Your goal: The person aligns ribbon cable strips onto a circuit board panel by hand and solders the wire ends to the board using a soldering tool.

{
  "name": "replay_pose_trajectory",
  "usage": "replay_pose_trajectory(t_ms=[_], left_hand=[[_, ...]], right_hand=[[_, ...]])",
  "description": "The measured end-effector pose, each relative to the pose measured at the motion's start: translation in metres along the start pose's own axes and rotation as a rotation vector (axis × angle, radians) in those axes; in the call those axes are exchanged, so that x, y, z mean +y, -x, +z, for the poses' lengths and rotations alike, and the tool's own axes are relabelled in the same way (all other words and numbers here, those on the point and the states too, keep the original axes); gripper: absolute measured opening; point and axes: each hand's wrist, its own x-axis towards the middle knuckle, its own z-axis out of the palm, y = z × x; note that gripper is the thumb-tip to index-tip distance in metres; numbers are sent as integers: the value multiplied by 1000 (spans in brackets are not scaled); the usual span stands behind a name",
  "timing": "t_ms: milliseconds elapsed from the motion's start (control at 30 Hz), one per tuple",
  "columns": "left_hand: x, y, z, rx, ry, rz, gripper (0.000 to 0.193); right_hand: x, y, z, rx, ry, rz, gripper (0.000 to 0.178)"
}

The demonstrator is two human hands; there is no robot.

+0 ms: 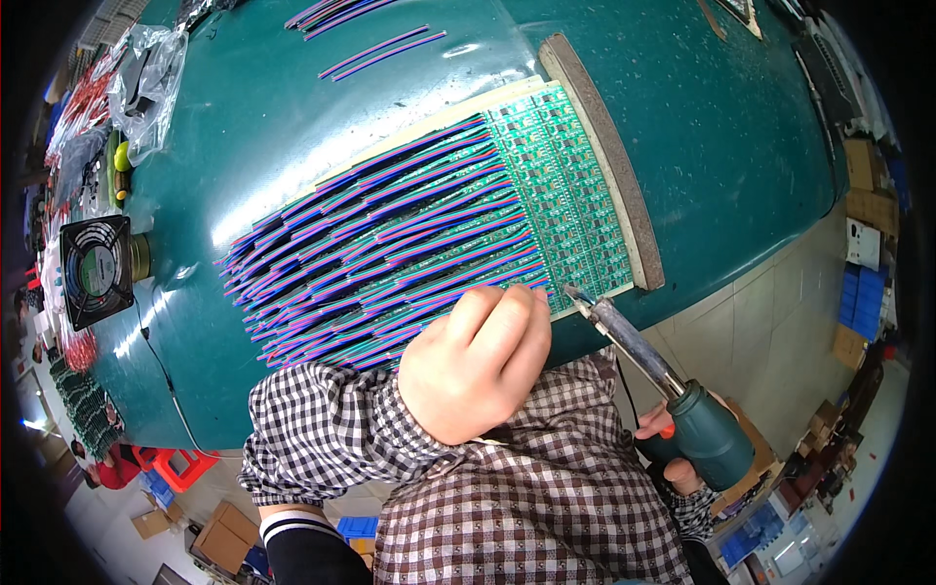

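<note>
A panel of green circuit boards (565, 175) lies on the table, with rows of striped ribbon wires (390, 229) running leftward from it. At the panel's near edge, my left hand (478, 361) is closed, its fingertips pinching a ribbon wire by the board pads. My right hand (655, 421) grips the dark green handle of a soldering iron (639, 351), and the handle partly hides the fingers. The iron's tip is at the near edge of the boards, just right of my left fingertips. Whether it touches a pad is too small to tell.
A curved brown bar (609, 161) borders the panel on the right. Loose ribbon wires (380, 54) lie at the far side of the green table (721, 175). To the left stand a black fan (96, 271) and a clear plastic bag (146, 93). Cardboard boxes (229, 536) sit below.
</note>
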Motion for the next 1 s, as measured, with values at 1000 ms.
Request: replay_pose_trajectory(t_ms=[1000], left_hand=[[0,0,-2,17,-68,67,25]], right_hand=[[-1,3,-1,-9,29,64,65]])
